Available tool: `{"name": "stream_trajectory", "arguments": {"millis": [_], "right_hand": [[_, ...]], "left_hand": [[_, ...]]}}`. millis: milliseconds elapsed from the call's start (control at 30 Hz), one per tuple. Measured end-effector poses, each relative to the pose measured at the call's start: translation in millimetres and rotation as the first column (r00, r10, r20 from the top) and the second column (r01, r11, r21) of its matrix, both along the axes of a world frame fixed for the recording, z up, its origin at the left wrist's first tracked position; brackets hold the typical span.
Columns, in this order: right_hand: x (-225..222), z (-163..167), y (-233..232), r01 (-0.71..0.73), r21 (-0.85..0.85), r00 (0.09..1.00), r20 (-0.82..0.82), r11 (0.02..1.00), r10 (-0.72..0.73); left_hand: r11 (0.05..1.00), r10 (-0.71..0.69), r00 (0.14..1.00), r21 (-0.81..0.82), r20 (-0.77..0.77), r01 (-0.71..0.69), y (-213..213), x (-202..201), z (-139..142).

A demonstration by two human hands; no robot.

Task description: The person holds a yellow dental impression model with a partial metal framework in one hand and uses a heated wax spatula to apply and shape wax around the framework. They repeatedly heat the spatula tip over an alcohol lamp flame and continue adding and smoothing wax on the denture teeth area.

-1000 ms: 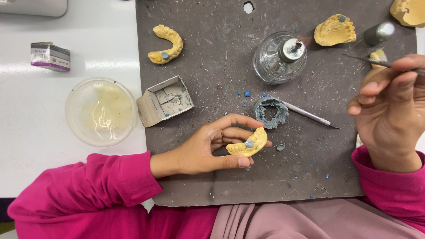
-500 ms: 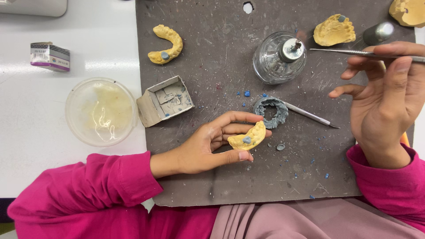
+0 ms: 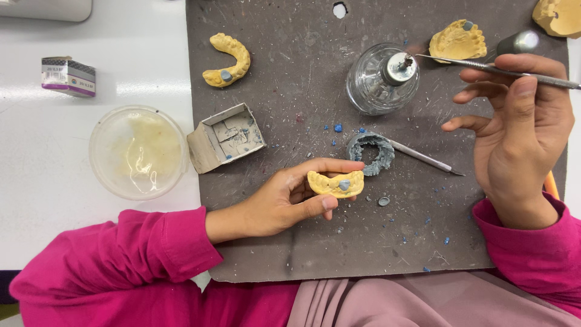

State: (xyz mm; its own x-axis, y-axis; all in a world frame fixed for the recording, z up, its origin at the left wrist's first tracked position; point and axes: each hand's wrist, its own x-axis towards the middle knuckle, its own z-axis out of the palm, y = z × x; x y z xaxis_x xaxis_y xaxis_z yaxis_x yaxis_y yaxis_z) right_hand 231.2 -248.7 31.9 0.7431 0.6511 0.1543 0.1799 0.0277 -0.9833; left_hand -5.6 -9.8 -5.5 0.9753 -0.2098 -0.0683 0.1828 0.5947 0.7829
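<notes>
My left hand (image 3: pixel 284 197) holds a yellow dental cast (image 3: pixel 336 183) with a blue wax spot, just above the grey work mat (image 3: pixel 290 242). My right hand (image 3: pixel 520 133) grips a thin metal tool (image 3: pixel 478 66), whose tip reaches the wick of a glass spirit lamp (image 3: pixel 382 79). A grey-blue wax ring (image 3: pixel 370 154) lies beside the held cast, with a second metal tool (image 3: pixel 423 157) next to it.
Other yellow casts lie on the mat: an arch (image 3: pixel 229 59) at upper left, one (image 3: pixel 458 41) behind the lamp, one (image 3: pixel 560 15) at the top right corner. A small open cardboard box (image 3: pixel 225 137), a clear round dish (image 3: pixel 138 151) and a small packet (image 3: pixel 68 76) sit left.
My right hand has swung the metal tool leftward so its tip meets the lamp's wick. The left hand has turned the cast slightly, staying in place.
</notes>
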Motion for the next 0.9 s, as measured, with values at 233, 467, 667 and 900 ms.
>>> {"name": "stream_trajectory", "arguments": {"millis": [233,467,667,900], "right_hand": [[1.1,-3.0,-0.2,0.019,0.017,0.998,-0.062,1.000,-0.018],[2.4,-2.8,-0.6,0.018,0.010,0.998,-0.058,1.000,-0.017],[3.0,-3.3,-1.0,0.009,0.011,0.999,-0.047,1.000,-0.008],[2.5,-4.3,-2.6,0.018,0.027,0.998,-0.066,0.999,-0.016]], "left_hand": [[0.998,0.020,1.000,0.064,0.016,-0.021,0.1,-2.7,-5.5],[0.994,0.052,0.997,0.095,0.061,-0.058,-0.5,-2.7,-7.4],[0.992,0.057,0.995,0.104,0.085,-0.066,0.3,-2.7,-5.6],[0.989,0.051,0.995,0.132,0.090,-0.062,0.0,-2.7,-5.7]]}}
